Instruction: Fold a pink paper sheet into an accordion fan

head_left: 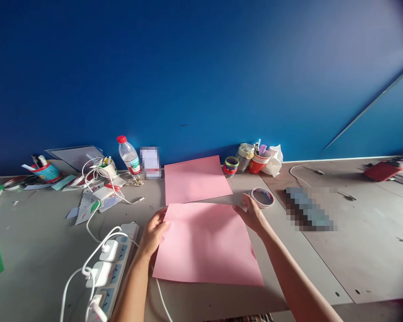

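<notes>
A sheet of pink paper lies toward the front of the table, slightly raised. My left hand grips its left edge, thumb on top and the other fingers behind. At the upper right corner, my right hand pinches the same sheet; some of its fingers are hidden behind the paper. Just behind is a second pink sheet, its back edge close to the blue wall. A roll of tape lies beside my right hand.
A white power strip with plugs and cables stands left of my left arm. Along the wall are a red-capped bottle, a jar, a red cup of pens and crumpled tissue. A blurred dark object lies to the right.
</notes>
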A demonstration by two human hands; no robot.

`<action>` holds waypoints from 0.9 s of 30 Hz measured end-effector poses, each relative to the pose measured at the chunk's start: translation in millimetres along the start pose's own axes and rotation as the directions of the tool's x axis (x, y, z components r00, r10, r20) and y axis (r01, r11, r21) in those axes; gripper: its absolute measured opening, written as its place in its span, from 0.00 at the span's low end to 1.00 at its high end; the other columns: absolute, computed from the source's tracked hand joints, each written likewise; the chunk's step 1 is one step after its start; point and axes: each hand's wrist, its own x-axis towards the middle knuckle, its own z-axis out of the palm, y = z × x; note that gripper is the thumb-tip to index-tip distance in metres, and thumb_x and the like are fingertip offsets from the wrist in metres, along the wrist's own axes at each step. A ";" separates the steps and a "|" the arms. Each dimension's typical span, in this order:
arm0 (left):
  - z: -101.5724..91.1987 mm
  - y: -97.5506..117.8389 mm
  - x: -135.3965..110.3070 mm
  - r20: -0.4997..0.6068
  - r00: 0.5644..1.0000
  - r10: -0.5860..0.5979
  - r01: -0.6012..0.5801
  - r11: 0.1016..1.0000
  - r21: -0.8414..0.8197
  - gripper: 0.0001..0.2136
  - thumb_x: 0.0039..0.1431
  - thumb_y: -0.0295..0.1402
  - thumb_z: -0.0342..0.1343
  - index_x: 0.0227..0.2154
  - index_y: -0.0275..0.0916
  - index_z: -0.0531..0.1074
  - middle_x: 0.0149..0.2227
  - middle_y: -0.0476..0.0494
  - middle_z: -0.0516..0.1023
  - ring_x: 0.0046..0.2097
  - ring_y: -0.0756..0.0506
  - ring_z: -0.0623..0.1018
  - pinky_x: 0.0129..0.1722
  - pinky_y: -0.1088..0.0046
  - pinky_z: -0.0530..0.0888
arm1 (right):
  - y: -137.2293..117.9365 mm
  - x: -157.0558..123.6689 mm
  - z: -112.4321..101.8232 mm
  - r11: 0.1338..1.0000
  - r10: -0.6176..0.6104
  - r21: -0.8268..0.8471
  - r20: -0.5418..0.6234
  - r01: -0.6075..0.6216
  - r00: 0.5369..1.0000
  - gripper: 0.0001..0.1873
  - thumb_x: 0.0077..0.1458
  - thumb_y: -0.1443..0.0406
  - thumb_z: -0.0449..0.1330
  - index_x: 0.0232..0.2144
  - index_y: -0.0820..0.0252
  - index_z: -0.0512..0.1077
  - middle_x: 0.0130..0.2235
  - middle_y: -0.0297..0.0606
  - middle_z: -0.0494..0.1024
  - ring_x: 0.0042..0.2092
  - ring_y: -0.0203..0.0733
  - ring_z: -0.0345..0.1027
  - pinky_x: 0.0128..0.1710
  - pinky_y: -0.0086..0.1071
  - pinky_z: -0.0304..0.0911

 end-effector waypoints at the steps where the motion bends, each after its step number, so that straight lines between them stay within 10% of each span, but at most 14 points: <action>1: -1.9 1.1 1.2 0.023 1.000 -0.003 0.004 0.999 -0.036 0.30 0.47 0.42 0.59 0.54 0.35 0.65 0.45 0.38 0.78 0.42 0.42 0.78 0.38 0.69 0.74 | 4.5 -1.2 -5.1 0.995 0.063 0.071 0.079 -0.069 0.995 0.38 0.44 0.55 0.63 0.56 0.63 0.62 0.49 0.48 0.73 0.49 0.52 0.67 0.50 0.47 0.61; 7: -7.0 -6.0 5.5 0.002 0.993 -0.122 0.119 0.963 -0.240 0.31 0.48 0.46 0.60 0.54 0.36 0.65 0.42 0.38 0.79 0.42 0.38 0.79 0.40 0.64 0.75 | -1.3 -17.0 -16.4 0.869 0.152 0.348 0.488 -0.351 0.860 0.25 0.41 0.56 0.65 0.42 0.62 0.73 0.32 0.37 0.79 0.32 0.44 0.73 0.31 0.34 0.66; 15: 4.8 0.9 2.1 -0.042 0.998 -0.047 0.014 0.817 -0.576 0.34 0.56 0.58 0.44 0.61 0.43 0.55 0.60 0.36 0.65 0.58 0.38 0.68 0.54 0.55 0.68 | -4.6 -19.3 -11.3 0.706 0.307 0.598 0.224 -0.379 0.925 0.22 0.34 0.58 0.69 0.33 0.63 0.72 0.27 0.34 0.76 0.26 0.39 0.70 0.25 0.29 0.64; 24: 11.3 -16.4 4.2 -0.158 0.982 0.102 -0.134 0.969 -0.208 0.31 0.56 0.50 0.51 0.61 0.47 0.54 0.66 0.39 0.50 0.64 0.38 0.59 0.61 0.58 0.58 | -4.4 -55.1 1.8 0.642 0.422 0.693 0.038 -0.328 0.906 0.19 0.39 0.57 0.66 0.34 0.59 0.71 0.29 0.32 0.75 0.29 0.38 0.69 0.26 0.27 0.66; 27: 16.6 -8.6 -4.7 0.012 0.986 0.166 -0.166 0.981 0.098 0.31 0.56 0.50 0.52 0.60 0.42 0.58 0.65 0.38 0.55 0.65 0.37 0.54 0.63 0.56 0.53 | -12.1 -70.1 9.4 0.622 0.436 0.711 0.033 -0.328 0.899 0.22 0.40 0.60 0.64 0.40 0.58 0.70 0.33 0.33 0.77 0.32 0.38 0.71 0.28 0.27 0.68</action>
